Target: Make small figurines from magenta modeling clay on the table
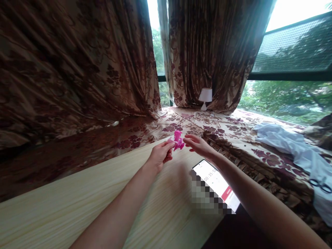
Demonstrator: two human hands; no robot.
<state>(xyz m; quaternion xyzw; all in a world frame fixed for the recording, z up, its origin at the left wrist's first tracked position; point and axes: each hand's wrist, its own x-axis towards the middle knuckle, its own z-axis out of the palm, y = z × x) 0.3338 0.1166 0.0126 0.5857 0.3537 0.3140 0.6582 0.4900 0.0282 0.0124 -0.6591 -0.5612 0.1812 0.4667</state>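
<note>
A small bright pink thing (178,140), folded or crumpled like paper, is held up between both hands above the far edge of a light wooden table (77,207). My left hand (160,155) is closed, pinching its left side with thumb and fingers. From the right, my right hand (198,145) pinches the other side with its fingertips, the remaining fingers loosely stretched. A phone (216,185) with a lit white screen and a red button lies on the table just under my right forearm.
Beyond the table runs a floral-covered window seat (233,135) with a small white lamp (205,98), heavy patterned curtains (77,69), a white cloth (293,145) and black glasses (320,186) at the right. Part of the phone area is pixelated.
</note>
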